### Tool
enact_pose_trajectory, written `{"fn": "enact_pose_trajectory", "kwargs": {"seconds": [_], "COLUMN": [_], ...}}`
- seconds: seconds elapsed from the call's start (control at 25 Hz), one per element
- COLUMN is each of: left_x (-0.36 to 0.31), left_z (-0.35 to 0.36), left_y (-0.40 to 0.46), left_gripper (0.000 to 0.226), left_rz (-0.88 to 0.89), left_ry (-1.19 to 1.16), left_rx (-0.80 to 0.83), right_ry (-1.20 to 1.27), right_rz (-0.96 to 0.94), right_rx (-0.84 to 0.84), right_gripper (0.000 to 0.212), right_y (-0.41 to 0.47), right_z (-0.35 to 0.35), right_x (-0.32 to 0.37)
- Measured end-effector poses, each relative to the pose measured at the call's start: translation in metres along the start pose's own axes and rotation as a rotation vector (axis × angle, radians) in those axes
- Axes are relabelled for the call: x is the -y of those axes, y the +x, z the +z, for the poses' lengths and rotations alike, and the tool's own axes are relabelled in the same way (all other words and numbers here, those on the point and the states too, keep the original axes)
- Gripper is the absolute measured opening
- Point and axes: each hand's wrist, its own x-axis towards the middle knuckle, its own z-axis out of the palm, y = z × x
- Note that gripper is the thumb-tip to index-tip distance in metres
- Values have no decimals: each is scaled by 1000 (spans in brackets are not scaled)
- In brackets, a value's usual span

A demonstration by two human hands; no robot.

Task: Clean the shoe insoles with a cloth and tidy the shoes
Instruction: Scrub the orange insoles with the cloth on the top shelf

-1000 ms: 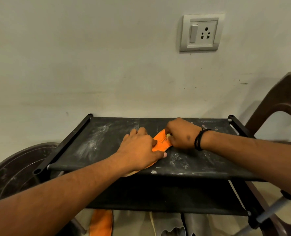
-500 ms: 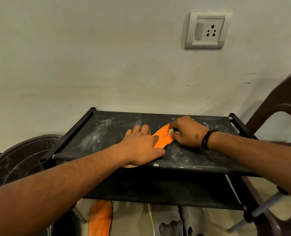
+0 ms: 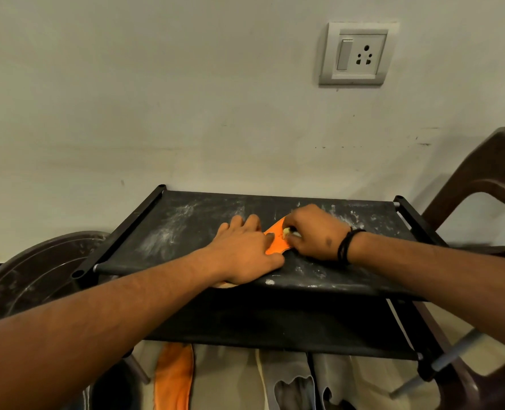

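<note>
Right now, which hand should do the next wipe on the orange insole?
Right. The right hand already pinches a small pale wad, probably the cloth, against the orange insole. The left hand lies flat on the insole, pinning it to the shelf.

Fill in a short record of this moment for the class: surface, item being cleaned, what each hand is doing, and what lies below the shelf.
surface: dusty black rack shelf against a pale wall
item: orange insole lying flat on the shelf
left hand: pressed flat on the insole, holding it down
right hand: fingers curled round a small pale cloth, rubbing it on the insole
below: a second orange insole and grey shoes
nearby: brown plastic chair at right
</note>
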Motion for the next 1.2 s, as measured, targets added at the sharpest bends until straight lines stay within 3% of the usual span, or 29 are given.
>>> {"fn": "enact_pose_trajectory", "kwargs": {"seconds": [0.12, 0.24, 0.32, 0.48, 0.72, 0.96, 1.2], "left_x": [0, -2, -1, -1, 3, 1, -1], "left_z": [-1, -1, -1, 1, 6, 5, 3], "left_y": [1, 3, 3, 1, 2, -1, -3], "left_gripper": [56, 60, 60, 52, 64, 56, 57], "left_rz": [3, 0, -3, -7, -20, -11, -20], "left_ry": [-3, 13, 16, -30, -68, -79, -88], "left_rx": [1, 11, 2, -48, -173, -176, -176], "right_ry": [-4, -141, -99, 33, -88, 54, -162], "right_rz": [-52, 173, 248, 68, 295, 62, 250], "right_rx": [-25, -48, -79, -31, -68, 18, -26], "right_gripper": [16, 19, 16, 14, 18, 16, 20], "right_y": [-5, 11, 19, 7, 24, 3, 19], "right_z": [8, -1, -2, 15, -4, 5, -12], "right_x": [-4, -33, -27, 18, -30, 12, -26]}}
